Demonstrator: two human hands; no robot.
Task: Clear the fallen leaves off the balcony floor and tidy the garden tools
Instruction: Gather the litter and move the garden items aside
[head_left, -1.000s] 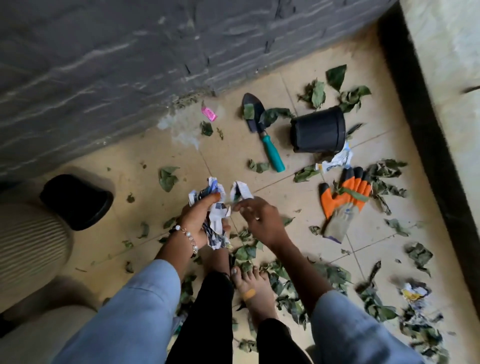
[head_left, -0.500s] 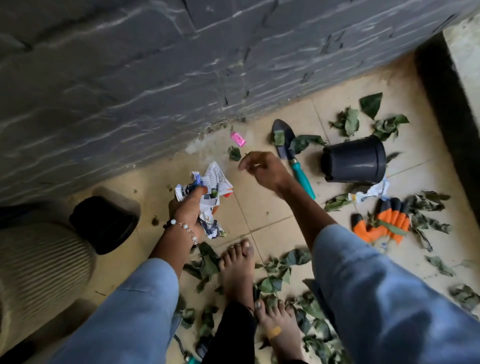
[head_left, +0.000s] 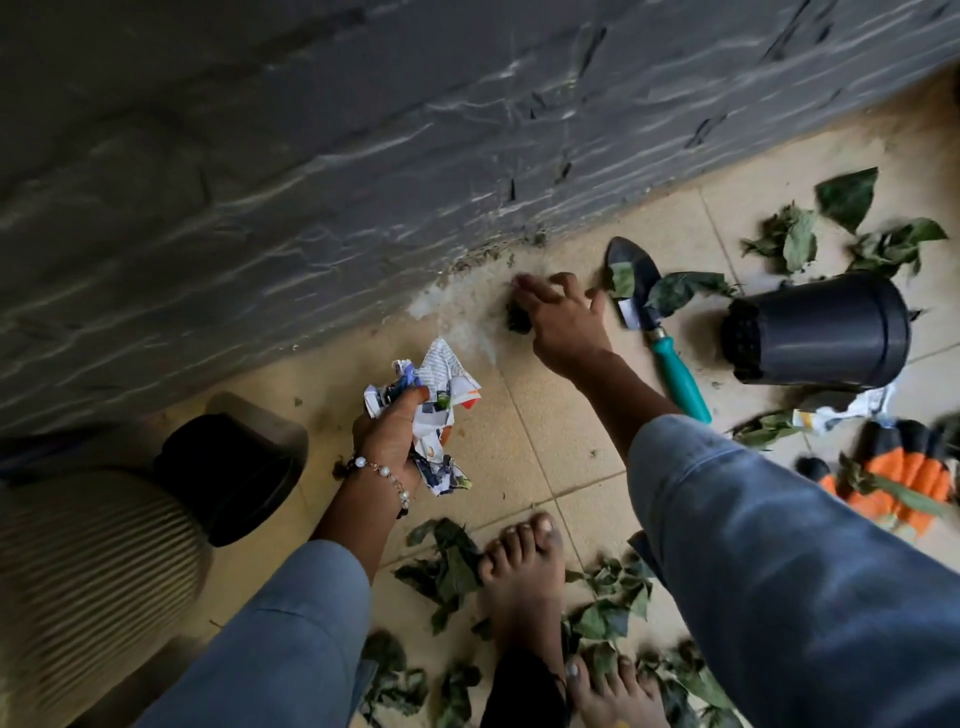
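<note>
R hand (head_left: 563, 322) was down on the floor tiles (head_left: 519, 415) by the wall, fingers spread w/ tips over a small dark leaf (head_left: 518, 321); couldn't tell if it was pinched yet. L hand (head_left: 387, 447) gripped a wad of crumpled paper (head_left: 441, 395). Leaves looked dry, light & brittle, prob. best scooped in bunches. Trowel (head_left: 655, 322) lay just beside: stiff, take by the teal handle.

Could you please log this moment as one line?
left hand: holds crumpled paper | right hand: on leaf by wall | trowel: on floor
</note>
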